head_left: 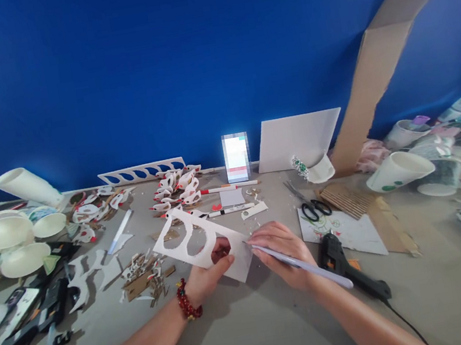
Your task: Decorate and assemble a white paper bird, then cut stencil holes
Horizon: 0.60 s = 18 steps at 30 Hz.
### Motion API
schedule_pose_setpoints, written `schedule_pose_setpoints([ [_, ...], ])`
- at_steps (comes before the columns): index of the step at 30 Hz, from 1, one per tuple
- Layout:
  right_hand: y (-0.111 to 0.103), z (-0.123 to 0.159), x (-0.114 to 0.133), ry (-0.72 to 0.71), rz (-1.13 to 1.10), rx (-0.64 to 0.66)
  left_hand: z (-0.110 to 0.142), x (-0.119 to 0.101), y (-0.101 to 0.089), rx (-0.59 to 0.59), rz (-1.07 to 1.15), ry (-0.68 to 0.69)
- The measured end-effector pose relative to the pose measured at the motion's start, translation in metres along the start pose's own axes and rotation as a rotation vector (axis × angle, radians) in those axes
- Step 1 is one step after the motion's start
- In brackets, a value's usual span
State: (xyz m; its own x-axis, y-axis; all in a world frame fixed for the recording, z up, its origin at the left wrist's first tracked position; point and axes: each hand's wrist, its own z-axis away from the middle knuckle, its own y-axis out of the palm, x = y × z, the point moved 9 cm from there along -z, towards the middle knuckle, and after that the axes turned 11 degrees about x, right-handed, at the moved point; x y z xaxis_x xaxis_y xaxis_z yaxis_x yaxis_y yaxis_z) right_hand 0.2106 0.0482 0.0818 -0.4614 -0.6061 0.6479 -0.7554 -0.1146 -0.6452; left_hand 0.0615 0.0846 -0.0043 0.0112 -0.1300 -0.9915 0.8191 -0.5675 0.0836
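My left hand (212, 273) pinches a white foam or card sheet (240, 253) between thumb and fingers, just above the grey table. Large rounded openings are cut through the sheet, and some of my fingers show through one of them. In my right hand (285, 251) is a slim, pale lavender pen-shaped tool (313, 269). Its dark narrow tip meets or nearly meets the sheet's right part; whether it is a blade or a pen point I cannot tell. Beyond the sheet lies a pile of small white bird-shaped cutouts with red tips (186, 188).
Black scissors (314, 208) and a black glue gun (338, 260) lie to the right, near corrugated cardboard (348, 200). Cardboard scraps (148, 277) are at left. Paper cups (5, 229) crowd the left side; a lit phone (237, 156) stands at the back.
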Motion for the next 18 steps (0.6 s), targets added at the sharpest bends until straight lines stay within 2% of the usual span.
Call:
schedule_pose_setpoints([
  [13,0.0018,-0.0004,0.0050,-0.022,0.079,0.018,-0.0024,0.0034,-0.0003,0.029,-0.052,0.038],
  [18,0.0024,0.0014,0.0035,-0.022,0.093,0.016,-0.0008,0.0061,-0.0027,-0.008,-0.071,0.037],
])
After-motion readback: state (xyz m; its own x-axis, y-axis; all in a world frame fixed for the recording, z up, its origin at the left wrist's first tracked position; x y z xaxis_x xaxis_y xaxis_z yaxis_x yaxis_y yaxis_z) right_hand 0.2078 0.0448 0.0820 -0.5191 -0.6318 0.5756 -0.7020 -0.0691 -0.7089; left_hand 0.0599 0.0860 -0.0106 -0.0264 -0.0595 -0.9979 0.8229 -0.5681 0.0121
